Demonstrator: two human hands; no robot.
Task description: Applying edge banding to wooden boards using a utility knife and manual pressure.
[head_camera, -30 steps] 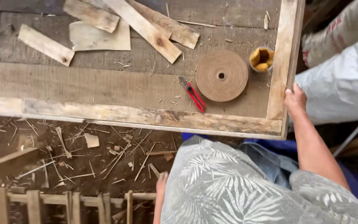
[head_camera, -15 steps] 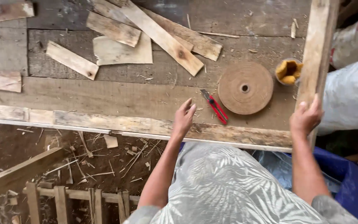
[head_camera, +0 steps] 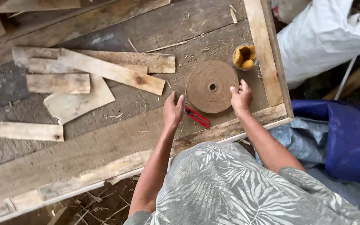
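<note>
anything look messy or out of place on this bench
Mostly scrap clutter: loose wood offcuts lie overlapping at odd angles on the left of the worn bench. Red-handled cutters lie partly under the left hand. The right hand rests on the flat brown tape roll. Nothing looks spilled.

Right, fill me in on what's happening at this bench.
A person leans over a rough wooden workbench. The right hand touches the edge of a flat brown roll of tape; the left hand rests beside it, next to red-handled pliers. A small cup of yellow stuff and wood offcuts lie nearby.
</note>
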